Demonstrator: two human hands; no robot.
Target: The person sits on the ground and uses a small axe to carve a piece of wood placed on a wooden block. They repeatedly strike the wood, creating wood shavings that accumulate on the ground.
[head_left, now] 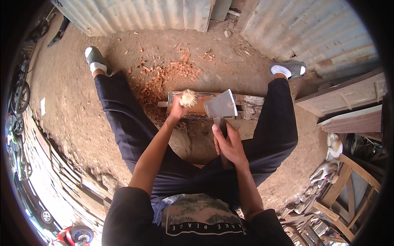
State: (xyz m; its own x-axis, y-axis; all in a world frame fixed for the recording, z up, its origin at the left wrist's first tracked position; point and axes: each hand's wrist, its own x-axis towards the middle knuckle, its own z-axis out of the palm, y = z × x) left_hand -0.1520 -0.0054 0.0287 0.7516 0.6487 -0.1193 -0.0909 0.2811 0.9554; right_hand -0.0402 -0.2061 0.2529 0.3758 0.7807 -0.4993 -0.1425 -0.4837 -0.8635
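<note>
I see the right hand (230,143) wrapped around the handle of a hatchet (220,105), its broad blade over the wooden block (253,102); whether they touch, I can't tell. The left hand (177,109) is closed on a pale, rough-ended piece (188,98) above the block's left part. Wood chips (177,70) lie beyond the block, mostly toward its left, and farther past it I make out a metal sheet (135,15)
</note>
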